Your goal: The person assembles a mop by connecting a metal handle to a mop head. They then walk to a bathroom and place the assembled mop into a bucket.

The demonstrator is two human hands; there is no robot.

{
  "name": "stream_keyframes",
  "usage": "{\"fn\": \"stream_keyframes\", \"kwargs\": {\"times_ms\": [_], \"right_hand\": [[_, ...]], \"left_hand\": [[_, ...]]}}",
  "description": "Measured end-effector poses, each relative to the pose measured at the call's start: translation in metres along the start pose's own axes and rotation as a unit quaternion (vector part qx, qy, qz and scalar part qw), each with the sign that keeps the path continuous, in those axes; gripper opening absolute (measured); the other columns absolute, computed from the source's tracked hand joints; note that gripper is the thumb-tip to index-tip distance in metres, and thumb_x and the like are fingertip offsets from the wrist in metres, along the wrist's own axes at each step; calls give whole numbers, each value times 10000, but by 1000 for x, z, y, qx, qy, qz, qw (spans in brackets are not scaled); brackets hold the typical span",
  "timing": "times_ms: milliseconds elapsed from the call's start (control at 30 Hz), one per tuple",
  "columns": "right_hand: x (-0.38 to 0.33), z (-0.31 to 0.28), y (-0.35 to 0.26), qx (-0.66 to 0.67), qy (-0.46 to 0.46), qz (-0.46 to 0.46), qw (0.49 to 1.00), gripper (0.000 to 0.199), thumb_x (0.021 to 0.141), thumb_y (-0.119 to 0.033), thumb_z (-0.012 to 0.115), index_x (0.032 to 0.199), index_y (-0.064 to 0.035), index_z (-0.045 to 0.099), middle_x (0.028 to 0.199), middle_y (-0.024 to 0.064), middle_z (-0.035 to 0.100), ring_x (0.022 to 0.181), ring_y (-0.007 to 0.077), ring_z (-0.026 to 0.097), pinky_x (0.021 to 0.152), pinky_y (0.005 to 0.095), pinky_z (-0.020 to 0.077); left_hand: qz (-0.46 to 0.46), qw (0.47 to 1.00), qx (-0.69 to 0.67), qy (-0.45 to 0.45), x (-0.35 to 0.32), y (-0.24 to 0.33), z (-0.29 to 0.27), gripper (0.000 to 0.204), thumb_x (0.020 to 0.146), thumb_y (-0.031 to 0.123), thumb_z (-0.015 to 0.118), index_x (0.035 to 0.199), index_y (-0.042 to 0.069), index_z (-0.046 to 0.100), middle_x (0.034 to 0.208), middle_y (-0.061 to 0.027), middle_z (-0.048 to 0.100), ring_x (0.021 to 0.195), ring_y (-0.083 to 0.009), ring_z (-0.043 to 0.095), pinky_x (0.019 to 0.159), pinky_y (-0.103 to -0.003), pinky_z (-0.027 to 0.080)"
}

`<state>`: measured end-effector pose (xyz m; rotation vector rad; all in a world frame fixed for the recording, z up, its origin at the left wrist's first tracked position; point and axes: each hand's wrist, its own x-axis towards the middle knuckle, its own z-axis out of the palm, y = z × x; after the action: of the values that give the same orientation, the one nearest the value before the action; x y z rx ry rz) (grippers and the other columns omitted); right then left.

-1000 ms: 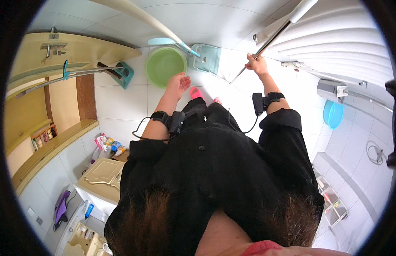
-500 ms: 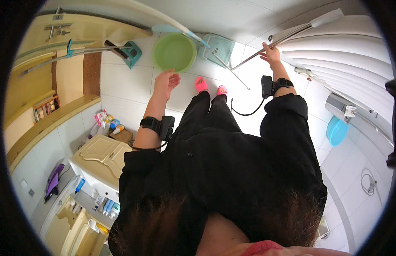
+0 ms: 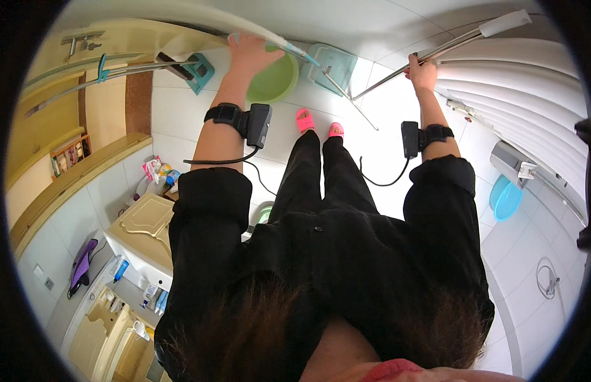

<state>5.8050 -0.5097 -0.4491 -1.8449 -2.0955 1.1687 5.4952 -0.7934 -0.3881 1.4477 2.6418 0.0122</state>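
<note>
My right hand (image 3: 424,75) is closed round a thin metal pole (image 3: 388,83), which has a pale grip (image 3: 504,23) at its upper right end. At its lower end it crosses or meets a second stick (image 3: 308,58), part white and teal, part metal; whether they are joined I cannot tell. My left hand (image 3: 251,52) reaches out over the far left rim of a green basin (image 3: 274,81), thumb spread away from the fingers. A bit of a light-blue flat piece shows by its fingertips. Beside the basin lies a translucent teal dustpan (image 3: 330,67).
A teal long-handled dustpan (image 3: 200,73) with a brush stands by the doorway on the left. White folds of a curtain or folding door (image 3: 499,83) line the right. Cream cabinets (image 3: 142,226) stand at lower left; a blue basin (image 3: 507,197) is at far right.
My left hand has moved forward, from the basin's near rim to its far left side by the light-blue piece. My right hand keeps the pole and has shifted slightly right in view.
</note>
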Motion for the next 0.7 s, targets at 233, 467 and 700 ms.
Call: {"fn": "stream_keyframes", "kwargs": {"times_ms": [233, 467, 700], "right_hand": [[-36, -26, -35, -84, 80, -134, 984, 392, 866, -365, 622, 831, 23, 670, 737, 227, 671, 761, 405, 661, 771, 454, 522], [-41, -33, -54, -77, 72, -159, 982, 371, 872, -376, 614, 862, -8, 658, 794, 214, 682, 805, 408, 661, 773, 456, 526], [-13, 5, -66, 3, 58, -142, 988, 368, 875, -367, 597, 930, -13, 677, 863, 225, 689, 880, 397, 661, 823, 449, 513]], "left_hand": [[60, 973, -184, -128, -18, -5, 34, 398, 782, 535, 675, 856, 145, 708, 860, -120, 640, 828, -345, 599, 750, -444, 484], [-99, 960, -223, -138, -94, 31, -14, 352, 745, 480, 686, 835, 142, 716, 880, -74, 665, 818, -290, 640, 720, -418, 498], [-177, 951, -249, -45, -152, 38, -31, 358, 736, 451, 684, 915, 144, 723, 805, -90, 686, 791, -295, 659, 705, -418, 518]]}}
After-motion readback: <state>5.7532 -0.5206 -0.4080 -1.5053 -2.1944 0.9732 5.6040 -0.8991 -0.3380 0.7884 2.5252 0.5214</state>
